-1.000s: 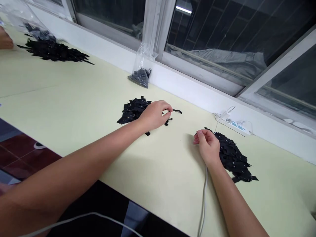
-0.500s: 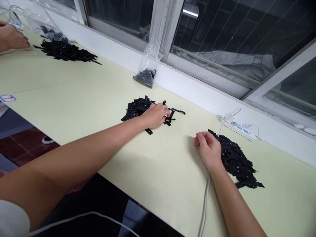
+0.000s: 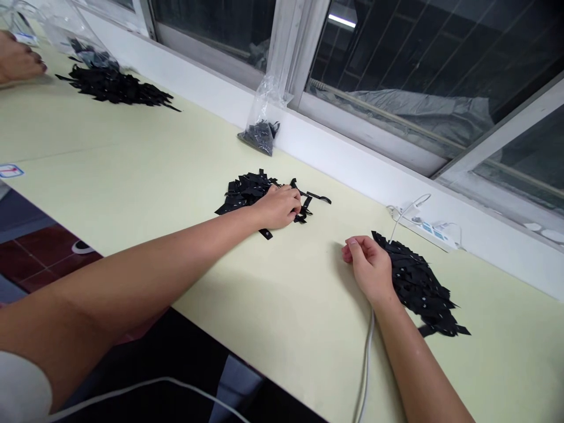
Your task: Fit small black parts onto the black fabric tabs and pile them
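Note:
My left hand (image 3: 281, 206) rests on the right side of a pile of small black strips (image 3: 247, 192), its fingers curled over some of them; what the fingertips pinch is hidden. Several loose strips lie just beyond its fingers. Farther right, my right hand (image 3: 366, 262) is held above the pale table (image 3: 282, 317) with its fingers curled together, and whatever they may hold cannot be seen. Beside that hand, on its right, spreads a larger pile of black strips (image 3: 425, 288) with small white marks.
A clear bag (image 3: 259, 132) with black pieces stands by the window wall. A power strip (image 3: 429, 230) lies behind the right pile, and a cable (image 3: 366, 364) passes under my right forearm. At far left are another person's hand (image 3: 20, 60) and a black pile (image 3: 117, 85).
My left hand stays at the pile, its fingers slightly more curled. My right hand has shifted slightly left. The other person's hand at far left has moved a little left and up.

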The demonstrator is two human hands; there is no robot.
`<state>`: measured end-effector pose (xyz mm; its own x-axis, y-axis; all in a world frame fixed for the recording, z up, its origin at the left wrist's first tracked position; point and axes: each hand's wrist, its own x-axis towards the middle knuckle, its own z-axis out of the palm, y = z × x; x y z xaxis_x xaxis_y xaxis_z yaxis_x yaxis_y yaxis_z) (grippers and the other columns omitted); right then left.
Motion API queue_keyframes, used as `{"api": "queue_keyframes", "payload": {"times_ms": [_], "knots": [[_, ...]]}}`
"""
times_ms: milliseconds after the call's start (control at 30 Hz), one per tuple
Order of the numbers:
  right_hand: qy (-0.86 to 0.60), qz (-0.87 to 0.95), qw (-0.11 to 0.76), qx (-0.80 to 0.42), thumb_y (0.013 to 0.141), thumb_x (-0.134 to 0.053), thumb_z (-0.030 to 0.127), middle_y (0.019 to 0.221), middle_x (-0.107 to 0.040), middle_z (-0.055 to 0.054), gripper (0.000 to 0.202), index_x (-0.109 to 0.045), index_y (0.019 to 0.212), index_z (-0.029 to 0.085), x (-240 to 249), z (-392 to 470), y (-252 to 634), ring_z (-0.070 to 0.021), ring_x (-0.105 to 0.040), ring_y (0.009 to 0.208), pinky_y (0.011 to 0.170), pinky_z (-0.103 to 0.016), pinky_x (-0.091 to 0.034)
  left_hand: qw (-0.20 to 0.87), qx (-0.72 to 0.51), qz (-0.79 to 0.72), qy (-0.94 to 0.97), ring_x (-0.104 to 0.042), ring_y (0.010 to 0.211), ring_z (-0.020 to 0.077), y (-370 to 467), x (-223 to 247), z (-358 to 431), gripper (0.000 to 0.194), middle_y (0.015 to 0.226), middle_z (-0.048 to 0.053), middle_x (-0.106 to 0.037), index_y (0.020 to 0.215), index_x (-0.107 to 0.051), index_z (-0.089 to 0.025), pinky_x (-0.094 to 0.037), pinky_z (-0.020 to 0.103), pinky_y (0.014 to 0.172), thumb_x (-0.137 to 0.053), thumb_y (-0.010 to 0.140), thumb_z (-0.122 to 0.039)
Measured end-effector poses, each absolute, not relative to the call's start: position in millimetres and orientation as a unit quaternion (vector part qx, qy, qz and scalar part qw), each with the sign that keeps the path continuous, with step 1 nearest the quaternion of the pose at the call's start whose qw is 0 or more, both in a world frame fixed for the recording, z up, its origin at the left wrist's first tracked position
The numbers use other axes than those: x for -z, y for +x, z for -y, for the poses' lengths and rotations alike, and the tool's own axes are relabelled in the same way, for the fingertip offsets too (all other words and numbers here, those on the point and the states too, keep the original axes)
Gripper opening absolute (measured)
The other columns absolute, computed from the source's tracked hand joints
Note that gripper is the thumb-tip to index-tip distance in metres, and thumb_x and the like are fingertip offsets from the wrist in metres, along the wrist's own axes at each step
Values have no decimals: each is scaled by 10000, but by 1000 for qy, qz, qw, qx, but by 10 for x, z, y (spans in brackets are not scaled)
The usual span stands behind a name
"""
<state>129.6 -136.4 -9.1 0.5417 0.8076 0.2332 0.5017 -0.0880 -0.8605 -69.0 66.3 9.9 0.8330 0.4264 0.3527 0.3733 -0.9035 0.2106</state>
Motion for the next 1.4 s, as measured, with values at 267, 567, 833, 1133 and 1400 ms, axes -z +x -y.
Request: {"api": "queue_keyframes", "payload": {"times_ms": [267,567,833,1133,1400], "knots": [[-710,453,514,-164,871,-611,608,772,-697,-56,427,-659,898,185,103,1336,1296,-170,-617,660,627,-295,-503,70,-228,-205,949,-559,1034,268,-657,-176,-617,262,1085,139,-652,940,-630,-145,-375,423,903,-388,967,-242],[-587,368,568,-443,730,-760,643,864,-701,-74,533,-700,973,172,-174,1345,1051,-146,-601,648,457,-226,-432,127,-270,-30,954,-604,909,203,-504,-288,0,235,912,65,-679,965,-610,-179,-395,381,952,-384,999,-236],[-617,320,581,-424,547,-930,419,740,-679,-23,457,-755,891,173,-148,1318,1009,-118,-560,613,475,-219,-456,194,-264,16,945,-615,912,186,-466,-168,-14,262,983,93,-672,1029,-619,-165,-456,307,845,-363,1021,-216],[-662,379,597,-248,712,-800,470,812,-672,-24,336,-722,877,188,-114,1350,1150,-120,-527,645,495,-222,-390,102,-308,-10,946,-559,1184,251,-507,-204,-7,302,1239,117,-646,1258,-594,-202,-407,402,1026,-470,984,-233],[-658,443,541,-279,773,-742,512,818,-684,-31,375,-716,931,173,-52,1320,1038,-109,-516,600,517,-233,-389,205,-279,-8,938,-655,943,199,-479,-128,91,301,1032,68,-737,1195,-655,-213,-480,331,861,-451,974,-204]]}}
